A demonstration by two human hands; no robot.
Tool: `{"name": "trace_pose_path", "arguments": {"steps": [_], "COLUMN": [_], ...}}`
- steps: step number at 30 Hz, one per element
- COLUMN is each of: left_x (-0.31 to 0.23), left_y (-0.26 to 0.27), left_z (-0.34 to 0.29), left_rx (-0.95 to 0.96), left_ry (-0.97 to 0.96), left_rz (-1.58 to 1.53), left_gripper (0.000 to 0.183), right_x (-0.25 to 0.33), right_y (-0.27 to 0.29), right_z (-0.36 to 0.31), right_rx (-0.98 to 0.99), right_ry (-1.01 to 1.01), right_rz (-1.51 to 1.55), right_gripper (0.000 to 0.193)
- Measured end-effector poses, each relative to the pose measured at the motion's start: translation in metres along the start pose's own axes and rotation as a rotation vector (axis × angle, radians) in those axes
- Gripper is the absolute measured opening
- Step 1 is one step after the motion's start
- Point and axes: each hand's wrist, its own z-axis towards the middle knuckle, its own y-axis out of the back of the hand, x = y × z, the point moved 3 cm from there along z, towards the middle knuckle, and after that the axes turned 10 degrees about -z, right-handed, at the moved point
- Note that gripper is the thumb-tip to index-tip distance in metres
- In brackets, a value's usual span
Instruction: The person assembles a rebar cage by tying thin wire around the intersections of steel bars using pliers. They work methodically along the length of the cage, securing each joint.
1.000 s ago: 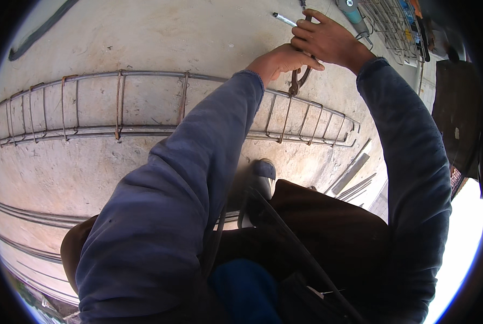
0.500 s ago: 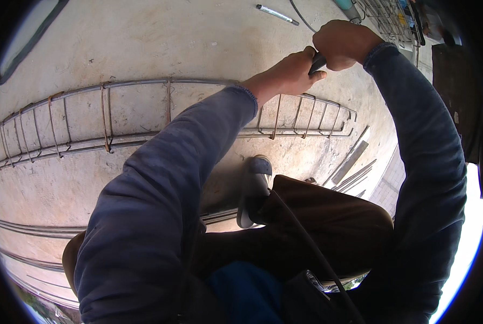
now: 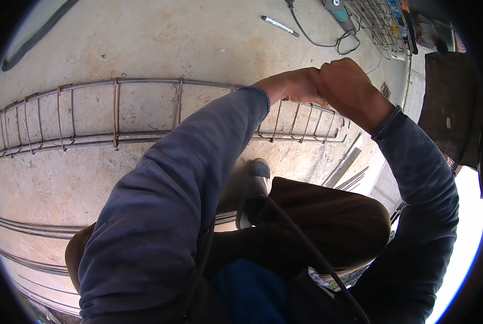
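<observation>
My left hand and my right hand meet over the far right part of a long rebar cage lying on the concrete floor. The right one is closed in a fist, knuckles up, against the left hand's fingers. The left hand's fingers curl in beside it, partly covered. Whatever lies between the two hands is hidden by them. The cage has long parallel bars with thin cross ties along it.
A teal angle grinder with a black cord lies at the far right beside a wire mesh rack. Near it is a marker pen. A dark hose is at far left. Loose bars lie at near left, a metal strip at right.
Both hands have come nearer and turned, the right closing over the left's fingers. A dark handle that showed between them is now hidden. The view has shifted, showing more of the grinder.
</observation>
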Motion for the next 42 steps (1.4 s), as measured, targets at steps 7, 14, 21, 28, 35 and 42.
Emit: {"name": "trace_pose_path", "arguments": {"steps": [7, 14, 21, 28, 35, 42], "left_x": [0.003, -0.006, -0.002, 0.003, -0.012, 0.005], "left_y": [-0.047, -0.055, -0.058, -0.067, -0.032, -0.056], "left_z": [-0.009, -0.014, 0.013, 0.022, 0.022, 0.026], "left_rx": [-0.188, -0.140, -0.088, -0.952, -0.465, -0.866], "left_ry": [-0.026, 0.055, 0.162, 0.035, 0.208, 0.008], "left_rz": [0.315, 0.230, 0.458, 0.382, 0.224, 0.264], "left_gripper": [0.041, 0.058, 0.036, 0.033, 0.041, 0.033], "right_x": [-0.007, 0.051, 0.027, -0.066, -0.045, -0.026], "right_y": [-0.025, -0.057, -0.077, -0.069, -0.081, -0.070], "right_z": [-0.025, -0.078, -0.081, -0.021, -0.040, -0.020], "right_rx": [0.563, 0.051, 0.132, 0.194, -0.240, -0.104], "right_ry": [-0.008, -0.324, -0.324, -0.107, -0.052, -0.132], "right_rz": [0.410, 0.118, 0.542, 0.576, 0.164, -0.027], "right_gripper": [0.022, 0.019, 0.039, 0.029, 0.020, 0.013]}}
